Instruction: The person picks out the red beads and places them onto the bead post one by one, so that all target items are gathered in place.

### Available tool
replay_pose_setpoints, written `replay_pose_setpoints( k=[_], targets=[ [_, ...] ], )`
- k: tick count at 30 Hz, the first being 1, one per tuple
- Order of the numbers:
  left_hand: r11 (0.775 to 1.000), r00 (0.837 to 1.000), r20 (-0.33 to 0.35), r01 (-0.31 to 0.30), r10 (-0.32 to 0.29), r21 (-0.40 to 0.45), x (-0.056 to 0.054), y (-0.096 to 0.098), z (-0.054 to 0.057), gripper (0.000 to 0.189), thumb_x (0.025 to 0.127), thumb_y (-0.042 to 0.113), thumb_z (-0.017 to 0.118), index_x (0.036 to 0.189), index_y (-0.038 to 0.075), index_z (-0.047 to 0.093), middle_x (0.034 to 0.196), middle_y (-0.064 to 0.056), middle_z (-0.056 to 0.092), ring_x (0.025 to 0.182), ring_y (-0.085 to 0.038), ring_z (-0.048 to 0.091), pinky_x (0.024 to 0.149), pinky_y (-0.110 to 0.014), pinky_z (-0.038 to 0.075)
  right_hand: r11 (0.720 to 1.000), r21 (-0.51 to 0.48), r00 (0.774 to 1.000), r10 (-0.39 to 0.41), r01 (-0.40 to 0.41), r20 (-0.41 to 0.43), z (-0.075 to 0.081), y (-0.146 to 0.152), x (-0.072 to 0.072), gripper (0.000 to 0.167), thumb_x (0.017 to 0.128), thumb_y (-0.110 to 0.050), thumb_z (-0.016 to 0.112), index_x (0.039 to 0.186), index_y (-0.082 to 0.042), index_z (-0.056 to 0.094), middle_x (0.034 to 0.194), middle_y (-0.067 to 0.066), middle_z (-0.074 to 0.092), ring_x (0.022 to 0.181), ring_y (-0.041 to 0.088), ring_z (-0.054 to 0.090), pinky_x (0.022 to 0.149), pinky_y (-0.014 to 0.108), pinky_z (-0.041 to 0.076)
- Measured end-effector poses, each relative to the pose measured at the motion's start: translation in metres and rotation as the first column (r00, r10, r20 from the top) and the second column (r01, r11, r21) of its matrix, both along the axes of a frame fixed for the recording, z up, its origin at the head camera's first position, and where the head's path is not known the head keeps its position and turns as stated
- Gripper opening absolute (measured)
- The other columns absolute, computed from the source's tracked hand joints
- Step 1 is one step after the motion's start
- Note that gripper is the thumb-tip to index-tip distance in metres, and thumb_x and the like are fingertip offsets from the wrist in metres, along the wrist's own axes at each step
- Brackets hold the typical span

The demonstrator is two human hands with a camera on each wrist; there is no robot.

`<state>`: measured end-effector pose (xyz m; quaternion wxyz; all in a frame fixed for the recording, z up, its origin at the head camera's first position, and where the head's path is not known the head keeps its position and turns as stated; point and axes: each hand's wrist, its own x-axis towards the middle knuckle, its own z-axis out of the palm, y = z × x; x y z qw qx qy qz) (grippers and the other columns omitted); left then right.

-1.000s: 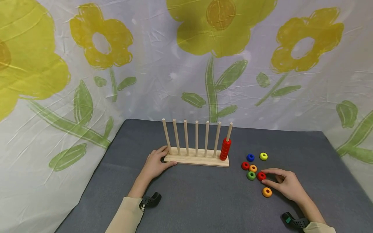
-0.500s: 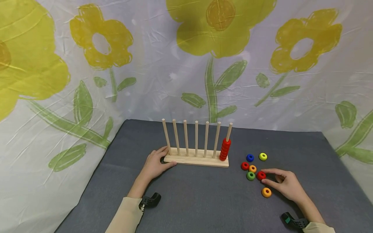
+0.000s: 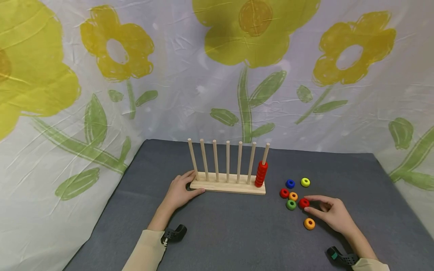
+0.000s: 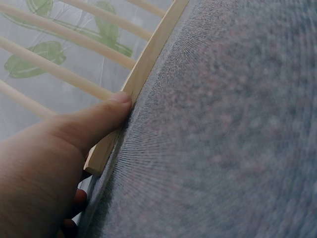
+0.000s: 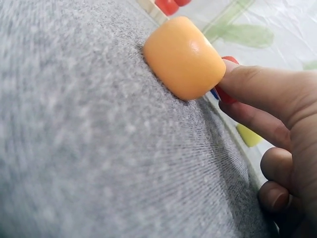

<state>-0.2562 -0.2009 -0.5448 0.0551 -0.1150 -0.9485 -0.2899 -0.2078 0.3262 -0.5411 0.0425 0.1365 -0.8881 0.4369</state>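
Observation:
A wooden peg rack (image 3: 227,185) with a row of upright dowels stands on the dark cloth in the head view. Red beads (image 3: 261,174) are stacked on its rightmost dowel. My left hand (image 3: 179,191) grips the rack's left end, and in the left wrist view the thumb (image 4: 106,116) lies along the front edge of the base. At the right, my right hand (image 3: 333,213) pinches a red bead (image 3: 304,203) between thumb and index finger, low over the cloth. In the right wrist view an orange bead (image 5: 184,58) partly hides that red bead (image 5: 229,94).
Beside the pinched bead lie loose beads: blue (image 3: 290,183), yellow (image 3: 305,182), red (image 3: 284,193), orange (image 3: 293,196) and green (image 3: 291,204). Another orange bead (image 3: 309,224) sits nearer the front. A flowered sheet (image 3: 176,75) hangs behind the cloth-covered table (image 3: 234,229).
The head view has shifted very slightly. Both hands keep their places, the left on the rack and the right on the red bead, which looks raised by a hair.

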Motion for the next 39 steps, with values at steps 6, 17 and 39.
replay_pose_setpoints(
  k=[6, 17, 39],
  targets=[
    [1.0, 1.0, -0.003, -0.006, 0.006, -0.004, 0.001, -0.002, 0.002, 0.086, 0.087, 0.052, 0.078, 0.151, 0.002, 0.049, 0.154, -0.015, 0.044, 0.125, -0.039, 0.047, 0.101, -0.057, 0.038, 1.0, 0.012, 1.0, 0.004, -0.004, -0.01, 0.001, -0.001, -0.002, 0.033, 0.087, -0.022, 0.084, 0.118, -0.013, 0.076, 0.052, -0.006, 0.031, 0.044, 0.004, 0.024, 0.043, 0.029, 0.027],
    [1.0, 1.0, -0.011, 0.003, -0.003, 0.003, -0.001, 0.001, 0.005, 0.086, 0.087, 0.053, 0.078, 0.151, 0.004, 0.049, 0.154, -0.015, 0.044, 0.124, -0.038, 0.048, 0.101, -0.057, 0.039, 1.0, 0.011, 0.999, 0.005, -0.005, -0.047, 0.005, 0.002, -0.005, 0.034, 0.086, -0.016, 0.085, 0.118, -0.013, 0.076, 0.05, -0.007, 0.03, 0.041, 0.001, 0.022, 0.04, 0.026, 0.027],
    [1.0, 1.0, -0.009, 0.004, -0.004, 0.005, 0.003, 0.001, 0.005, 0.086, 0.087, 0.051, 0.079, 0.15, 0.003, 0.049, 0.154, -0.016, 0.045, 0.122, -0.038, 0.049, 0.101, -0.057, 0.039, 1.0, 0.017, 0.996, -0.012, 0.014, -0.09, 0.03, -0.012, -0.018, 0.035, 0.09, -0.021, 0.082, 0.122, -0.011, 0.073, 0.052, -0.01, 0.029, 0.043, 0.007, 0.023, 0.039, 0.029, 0.026]
  ],
)
